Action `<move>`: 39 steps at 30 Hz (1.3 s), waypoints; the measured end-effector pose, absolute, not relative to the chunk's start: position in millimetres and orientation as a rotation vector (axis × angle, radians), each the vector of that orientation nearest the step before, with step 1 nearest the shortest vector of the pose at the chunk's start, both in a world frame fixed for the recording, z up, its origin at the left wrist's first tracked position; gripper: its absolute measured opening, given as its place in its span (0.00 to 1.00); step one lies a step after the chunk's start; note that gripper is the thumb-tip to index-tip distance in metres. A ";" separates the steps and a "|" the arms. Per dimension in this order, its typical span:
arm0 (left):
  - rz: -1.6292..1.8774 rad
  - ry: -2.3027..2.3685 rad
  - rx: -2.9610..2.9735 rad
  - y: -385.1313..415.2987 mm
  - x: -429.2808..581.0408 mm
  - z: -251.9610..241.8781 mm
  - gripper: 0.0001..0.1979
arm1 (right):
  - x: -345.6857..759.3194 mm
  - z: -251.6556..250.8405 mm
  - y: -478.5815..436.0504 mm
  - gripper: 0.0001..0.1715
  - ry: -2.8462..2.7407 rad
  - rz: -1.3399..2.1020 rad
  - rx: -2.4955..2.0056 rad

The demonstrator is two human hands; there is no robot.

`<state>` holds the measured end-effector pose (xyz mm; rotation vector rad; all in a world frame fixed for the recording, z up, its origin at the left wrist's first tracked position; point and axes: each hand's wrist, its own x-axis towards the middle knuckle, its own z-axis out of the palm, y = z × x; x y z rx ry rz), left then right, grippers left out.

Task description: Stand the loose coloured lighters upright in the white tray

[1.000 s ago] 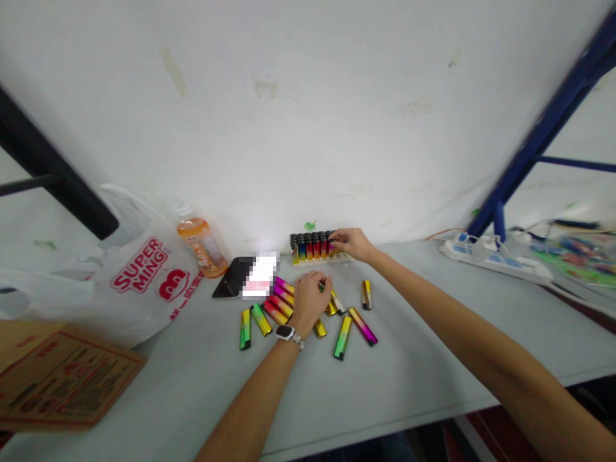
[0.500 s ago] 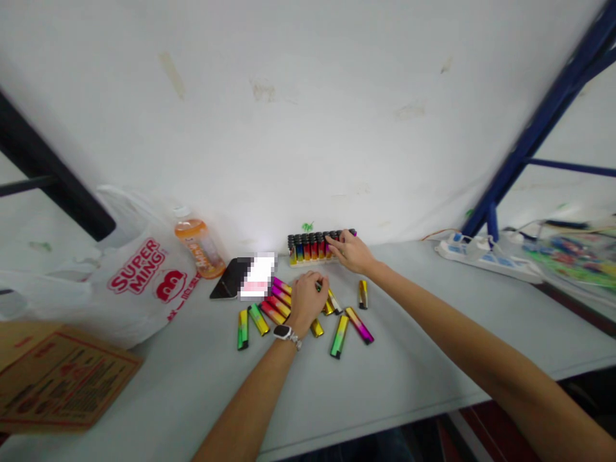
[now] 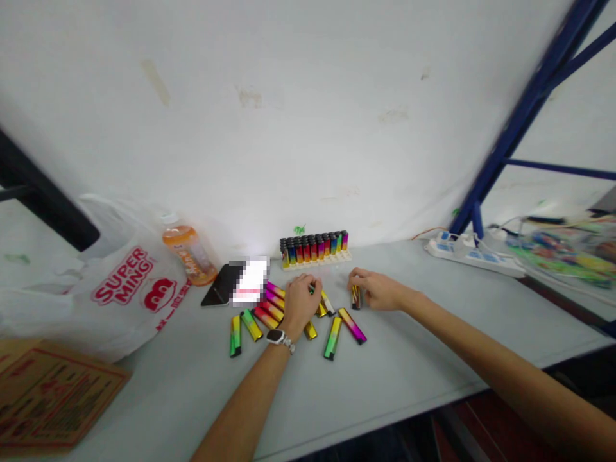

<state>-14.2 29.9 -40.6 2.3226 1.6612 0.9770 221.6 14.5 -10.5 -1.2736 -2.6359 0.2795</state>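
My left hand (image 3: 299,301), with a watch on its wrist, is closed over the loose lighters. A dark and green end, apparently of a lighter, shows between its thumb and fingers. My right hand (image 3: 382,290) has its fingers around the top of a gold lighter (image 3: 355,299) on the table. Behind both hands a pale rack (image 3: 327,260) holds rows of upright lighters (image 3: 307,250) with black tops. Around my left hand lie red-and-yellow lighters (image 3: 269,313), green-and-yellow lighters (image 3: 332,338) and a yellow-and-purple lighter (image 3: 353,326).
A phone (image 3: 224,284) lies left of the lighters, partly pixelated. Farther left stand an orange drink bottle (image 3: 190,253), a white plastic bag (image 3: 129,289) and a cardboard box (image 3: 62,398). On the right are a power strip (image 3: 474,255) and a blue metal frame (image 3: 517,128).
My right hand has left the rack of lighters and come down toward me to the gold lighter on the table. My left hand stays over the loose lighters. The view has shifted slightly.
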 end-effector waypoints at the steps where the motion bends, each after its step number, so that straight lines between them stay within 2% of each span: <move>1: 0.985 1.656 2.320 30.0 -14.2 -40.8 0.14 | 222.7 -9.5 11.6 0.28 -2.638 0.294 -1.264; 6: 0.999 1.648 2.306 30.7 -14.0 -42.1 0.14 | 218.3 -7.9 14.8 0.14 -2.670 0.269 -1.233; 11: 0.995 1.654 2.298 31.0 -13.8 -42.0 0.14 | 204.7 -13.0 30.3 0.11 -2.592 0.166 -1.380; 14: 0.997 1.659 2.295 31.1 -14.1 -41.7 0.14 | 194.7 -18.3 40.6 0.07 -2.479 0.253 -1.390; 16: 1.005 1.652 2.290 31.1 -14.4 -41.5 0.14 | 186.7 -21.1 46.8 0.05 -2.312 0.436 -1.317; 18: 1.013 1.638 2.285 30.8 -14.7 -41.4 0.14 | 176.9 -21.5 51.4 0.07 -2.064 0.736 -1.221; 21: 1.024 1.625 2.275 30.2 -14.9 -41.5 0.13 | 158.9 -16.2 53.9 0.15 -1.654 1.155 -1.083; 24: 1.038 1.621 2.266 30.0 -15.0 -42.4 0.12 | 141.2 -9.2 53.2 0.17 -1.363 1.326 -0.968; 31: 1.029 1.634 2.273 31.0 -14.5 -43.0 0.13 | 127.0 -23.0 49.7 0.12 -1.046 1.441 -0.895; 36: 1.008 1.644 2.285 31.4 -13.8 -42.9 0.13 | 129.0 -36.7 41.0 0.26 -1.059 1.256 -1.032; 39: 1.011 1.647 2.281 31.3 -13.6 -43.0 0.14 | 125.7 -40.9 37.0 0.31 -1.058 1.150 -1.071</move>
